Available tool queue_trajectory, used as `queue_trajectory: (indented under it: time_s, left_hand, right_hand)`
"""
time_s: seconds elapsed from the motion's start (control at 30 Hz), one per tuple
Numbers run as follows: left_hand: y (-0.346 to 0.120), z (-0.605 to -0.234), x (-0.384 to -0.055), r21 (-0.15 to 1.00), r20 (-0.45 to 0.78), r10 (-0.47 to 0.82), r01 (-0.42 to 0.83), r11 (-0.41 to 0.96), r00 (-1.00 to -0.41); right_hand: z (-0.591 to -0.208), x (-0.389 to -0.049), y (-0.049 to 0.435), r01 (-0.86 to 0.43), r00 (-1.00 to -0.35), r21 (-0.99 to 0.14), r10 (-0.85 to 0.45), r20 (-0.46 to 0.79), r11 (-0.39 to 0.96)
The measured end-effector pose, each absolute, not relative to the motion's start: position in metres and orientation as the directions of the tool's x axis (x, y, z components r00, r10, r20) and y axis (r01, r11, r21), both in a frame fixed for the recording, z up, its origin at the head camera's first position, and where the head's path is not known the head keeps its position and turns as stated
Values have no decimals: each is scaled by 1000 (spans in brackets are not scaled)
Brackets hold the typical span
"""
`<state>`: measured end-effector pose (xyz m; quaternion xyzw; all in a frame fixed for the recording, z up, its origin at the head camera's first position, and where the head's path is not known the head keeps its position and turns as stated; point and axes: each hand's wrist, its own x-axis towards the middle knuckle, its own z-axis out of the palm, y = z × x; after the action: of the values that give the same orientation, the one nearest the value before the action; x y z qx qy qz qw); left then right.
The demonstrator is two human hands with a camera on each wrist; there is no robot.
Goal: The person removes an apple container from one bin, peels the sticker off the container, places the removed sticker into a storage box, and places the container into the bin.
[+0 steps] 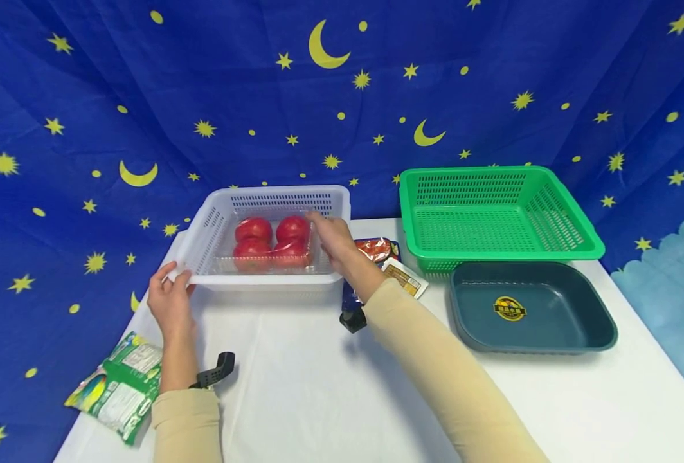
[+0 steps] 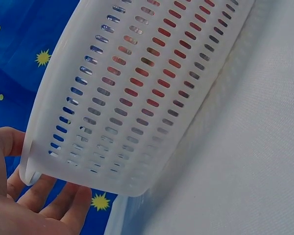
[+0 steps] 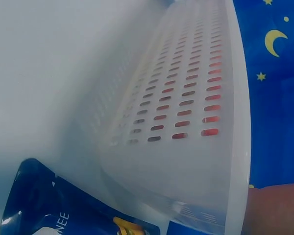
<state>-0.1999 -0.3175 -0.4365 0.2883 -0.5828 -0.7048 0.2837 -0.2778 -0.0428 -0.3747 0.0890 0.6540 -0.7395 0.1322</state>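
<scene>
A white slotted plastic basket (image 1: pixel 278 280) stands at the back left of the table, with a clear plastic box (image 1: pixel 226 263) of several red apples (image 1: pixel 253 229) inside. My left hand (image 1: pixel 168 299) grips the basket's front left corner. In the left wrist view, its thumb and fingers (image 2: pixel 68 208) lie on either side of the rim. My right hand (image 1: pixel 332 239) reaches over the basket's right wall, with fingers at the box's right side. Its thumb is hidden, so I cannot tell whether it grips the box. The right wrist view shows only a bit of that hand beyond the rim.
A dark blue packet (image 3: pixel 39 200) lies beside the basket's right wall, with a white labelled pack (image 1: pixel 408 280) near it, partly under my right forearm. A green basket (image 1: pixel 501 252) and a dark teal tub (image 1: pixel 539 328) stand right. A green snack bag (image 1: pixel 123 389) lies at the left edge.
</scene>
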Motion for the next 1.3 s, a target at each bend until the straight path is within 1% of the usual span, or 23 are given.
queue_trajectory:
  time_s: [0.2, 0.4, 0.53, 0.6, 0.7, 0.77, 0.9, 0.97, 1.03, 1.1, 1.17, 1.3]
  left_hand:
    - [-320, -438, -201, 981, -71, -727, 83, -174, -683]
    - [-328, -438, -196, 968, -96, -738, 110, -226, -668]
    - [-328, -438, -196, 978, -88, -732, 83, -193, -675]
    - [-326, -438, -195, 986, -79, -733, 55, -157, -676]
    - [-323, -436, -193, 997, -50, -747, 9, -74, -662]
    - [-323, -433, -191, 1000, -12, -760, 3, -18, -650]
    - [-324, -427, -190, 987, 124, -759, 2, 159, -640]
    - [-323, -422, -188, 963, 196, -744, -17, 268, -638]
    - [-321, -417, -184, 936, 252, -717, -25, 351, -650]
    - [-319, -411, -181, 899, 320, -671, -10, 438, -668]
    - [-316, -405, -177, 845, 389, -596, 14, 535, -702]
    - [-308, -397, -169, 685, 518, -353, 132, 716, -779]
  right_hand:
    - [-375, -276, -40, 290, -955, -953, -89, -282, -87]
    - [-376, -273, -31, 259, -953, -965, -175, -249, -33]
    - [-375, -270, -17, 206, -954, -978, -223, -201, -1]
    - [-374, -267, -7, 167, -953, -985, -247, -174, 46]
    - [-372, -261, 5, 110, -948, -986, -284, -141, 124]
    - [-368, -256, 15, 81, -945, -979, -298, -134, 185]
    - [-361, -245, 37, -39, -935, -939, -345, -87, 342]
    - [-359, -241, 48, -116, -925, -901, -376, -55, 418]
    - [-358, -236, 61, -193, -916, -848, -401, -26, 494]
    - [-357, -230, 73, -256, -906, -802, -424, 3, 540]
    - [-357, -223, 86, -317, -897, -754, -441, 41, 575]
    - [-362, -207, 110, -434, -878, -639, -457, 143, 635]
